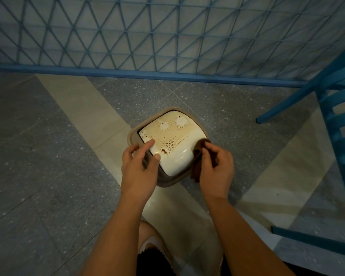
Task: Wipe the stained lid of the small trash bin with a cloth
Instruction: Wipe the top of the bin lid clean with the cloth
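Both forearms reach down; my left hand [139,164] steadies the lid [173,142], fingers loose; my right hand [215,170] pinches the cloth [197,156] beside the stain [167,136].

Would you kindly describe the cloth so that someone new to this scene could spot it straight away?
Start from the blue lattice fence and look down to the small beige trash bin on the speckled grey floor. At the right edge of its white, brown-stained lid, the right hand pinches a dark brown crumpled cloth. It is the only soft, dark thing beside the glossy lid; the left hand holds nothing.
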`<move>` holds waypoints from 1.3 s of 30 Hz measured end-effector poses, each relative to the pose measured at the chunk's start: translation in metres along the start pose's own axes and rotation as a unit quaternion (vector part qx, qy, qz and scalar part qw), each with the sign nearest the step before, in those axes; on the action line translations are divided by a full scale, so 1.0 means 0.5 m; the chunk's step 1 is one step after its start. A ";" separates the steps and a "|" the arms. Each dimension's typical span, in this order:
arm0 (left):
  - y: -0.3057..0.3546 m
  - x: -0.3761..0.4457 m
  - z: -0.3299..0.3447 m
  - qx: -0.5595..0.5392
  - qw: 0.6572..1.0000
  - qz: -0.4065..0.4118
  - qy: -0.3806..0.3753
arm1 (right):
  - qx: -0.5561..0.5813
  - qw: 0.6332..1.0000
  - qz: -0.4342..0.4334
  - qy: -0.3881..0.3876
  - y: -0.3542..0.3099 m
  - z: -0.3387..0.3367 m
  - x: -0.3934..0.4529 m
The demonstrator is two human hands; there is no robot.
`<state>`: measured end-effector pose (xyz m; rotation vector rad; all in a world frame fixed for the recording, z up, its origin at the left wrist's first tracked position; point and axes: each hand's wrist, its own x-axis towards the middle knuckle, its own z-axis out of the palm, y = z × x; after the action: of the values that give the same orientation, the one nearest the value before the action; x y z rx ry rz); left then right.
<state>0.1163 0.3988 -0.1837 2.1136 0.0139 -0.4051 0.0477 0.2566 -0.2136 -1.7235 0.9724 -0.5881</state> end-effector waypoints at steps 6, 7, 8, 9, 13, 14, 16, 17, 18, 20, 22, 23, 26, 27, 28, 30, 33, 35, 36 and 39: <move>-0.005 -0.004 -0.002 0.011 1.000 0.013 0.000 | 0.050 0.998 -0.011 -0.043 0.020 0.050 -0.119; -0.007 -0.003 -0.001 0.011 1.000 0.014 0.001 | 0.052 0.997 -0.018 -0.061 0.030 0.057 -0.137; -0.009 -0.002 -0.001 0.013 1.000 0.015 0.001 | 0.052 0.996 -0.021 -0.074 0.040 0.062 -0.150; -0.011 -0.001 -0.001 0.018 1.000 0.016 0.001 | 0.049 0.995 -0.017 -0.084 0.046 0.064 -0.155; -0.010 -0.001 0.001 0.038 0.999 0.023 -0.003 | 0.067 0.996 0.030 -0.040 0.050 0.049 -0.111; -0.009 0.000 0.002 0.039 0.999 0.024 -0.005 | 0.078 0.996 0.051 -0.012 0.047 0.044 -0.090; -0.008 -0.001 0.003 0.039 0.999 0.024 -0.007 | 0.106 0.988 0.103 0.043 0.040 0.038 -0.048; -0.008 -0.002 0.004 0.039 0.999 0.025 -0.009 | 0.123 0.982 0.129 0.061 0.035 0.038 -0.035; -0.007 -0.004 0.004 0.038 0.999 0.026 -0.010 | 0.137 0.976 0.149 0.074 0.030 0.041 -0.030; -0.004 -0.006 0.004 0.031 0.999 0.026 -0.011 | 0.150 0.969 0.179 0.077 0.026 0.050 -0.045; -0.002 -0.006 0.004 0.024 0.999 0.024 -0.011 | 0.145 0.969 0.197 0.045 0.034 0.055 -0.078; -0.002 -0.006 0.004 0.022 0.999 0.023 -0.012 | 0.138 0.970 0.198 0.027 0.041 0.054 -0.091; -0.003 -0.006 0.004 0.019 1.000 0.019 -0.016 | 0.113 0.978 0.173 0.027 0.036 0.044 -0.079; -0.003 -0.007 0.004 0.021 0.999 0.019 -0.016 | 0.110 0.981 0.153 0.039 0.025 0.038 -0.060; -0.003 -0.007 0.004 0.024 0.999 0.019 -0.017 | 0.102 0.985 0.126 0.051 0.012 0.032 -0.036; -0.001 -0.008 0.003 0.025 0.999 0.021 -0.018 | 0.074 0.992 0.080 0.063 -0.013 0.021 0.014; 0.000 -0.010 0.001 0.022 0.999 0.025 -0.020 | 0.037 0.996 0.064 0.046 -0.036 0.013 0.057; 0.000 -0.008 0.000 0.021 0.999 0.022 -0.022 | -0.009 0.999 0.034 -0.002 -0.039 0.014 0.037; 0.001 -0.008 0.000 0.019 0.999 0.019 -0.023 | -0.028 0.999 0.009 -0.040 -0.037 0.013 0.014; 0.001 -0.006 -0.003 0.016 0.999 0.016 -0.025 | -0.119 0.970 -0.151 -0.148 -0.020 0.003 -0.036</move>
<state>0.1140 0.4004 -0.1817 2.1314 -0.0549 -0.4422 0.0420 0.2738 -0.2038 -2.1246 0.5902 -0.4001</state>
